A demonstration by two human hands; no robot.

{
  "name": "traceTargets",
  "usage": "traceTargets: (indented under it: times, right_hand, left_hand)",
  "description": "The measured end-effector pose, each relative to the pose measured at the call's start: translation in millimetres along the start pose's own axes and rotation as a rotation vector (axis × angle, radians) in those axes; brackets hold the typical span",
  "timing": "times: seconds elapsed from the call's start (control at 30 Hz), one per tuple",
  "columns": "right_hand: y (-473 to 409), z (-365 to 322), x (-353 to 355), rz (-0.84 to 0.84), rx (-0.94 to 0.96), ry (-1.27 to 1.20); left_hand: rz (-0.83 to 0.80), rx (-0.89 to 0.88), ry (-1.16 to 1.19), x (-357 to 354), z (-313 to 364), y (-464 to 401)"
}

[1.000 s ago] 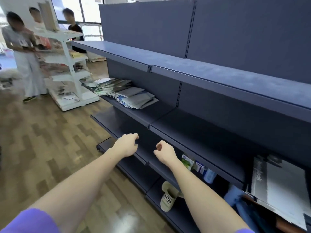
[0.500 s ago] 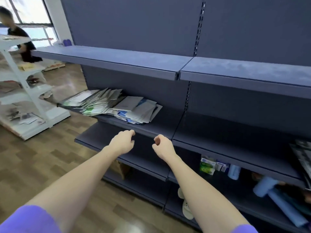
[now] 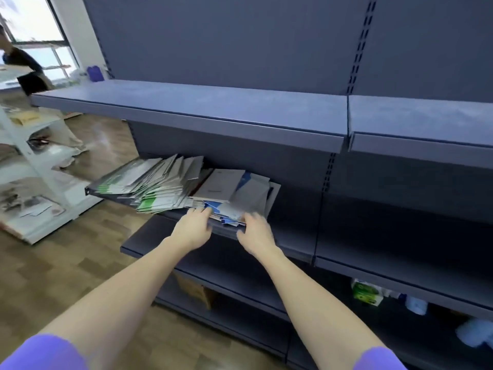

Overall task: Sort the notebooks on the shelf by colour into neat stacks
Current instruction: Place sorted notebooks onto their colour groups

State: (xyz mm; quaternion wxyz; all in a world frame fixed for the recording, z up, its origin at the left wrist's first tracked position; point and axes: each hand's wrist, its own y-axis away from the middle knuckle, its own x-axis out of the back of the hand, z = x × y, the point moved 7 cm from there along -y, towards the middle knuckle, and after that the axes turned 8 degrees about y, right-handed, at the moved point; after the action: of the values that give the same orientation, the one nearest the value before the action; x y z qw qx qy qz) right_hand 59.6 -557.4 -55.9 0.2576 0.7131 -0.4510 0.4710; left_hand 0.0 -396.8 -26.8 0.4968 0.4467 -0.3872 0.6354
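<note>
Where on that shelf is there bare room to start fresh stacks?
Right of the blue-edged notebooks, the shelf runs bare to the seam and beyond. Left is crowded: green-edged notebooks fan to the end. Both hands, left hand and right hand, reach the blue pile's front edge.

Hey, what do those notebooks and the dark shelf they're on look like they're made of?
Notebooks: paper with thin card covers, probably matte; the fanned, slightly bent edges suggest it. Shelf: likely painted sheet metal, dark blue-grey and matte, judging by the folded front lip and the slotted uprights behind it.
</note>
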Motion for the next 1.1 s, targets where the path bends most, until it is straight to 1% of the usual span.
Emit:
traceTargets:
  times: [0.27, 0.43, 0.53, 0.67, 0.77, 0.83, 0.93, 1.1]
  right_hand:
    - [-57, -27, -33, -0.008, -0.01, 0.207]
    - [-80, -25, -36, 0.086, -0.062, 0.234]
    - [-81, -24, -36, 0.119, -0.059, 0.283]
    - [-78, -24, -38, 0.186, -0.038, 0.31]
    - [-79, -24, -34, 0.236, -0.029, 0.359]
    - [-83, -29, -31, 0.189, -0.029, 0.407]
    - [-87, -35, -30, 0.142, -0.05, 0.446]
    - [-70, -35, -29, 0.232, -0.108, 0.441]
  left_hand:
    - [0.007, -0.036, 0.04, 1, -35, -56]
    - [0.002, -0.089, 0.048, -6, -51, -97]
    - [-0.051, -0.116, 0.049, -16, -62, -112]
    - [0.006, -0.188, -0.042, -13, -68, -127]
    - [-0.015, -0.228, -0.088, -7, -66, -134]
    - [-0.043, -0.263, -0.198, -5, -62, -135]
    - [-0.058, -0.366, -0.404, -7, -52, -129]
    - [-0.03, -0.456, -0.523, -8, -53, -123]
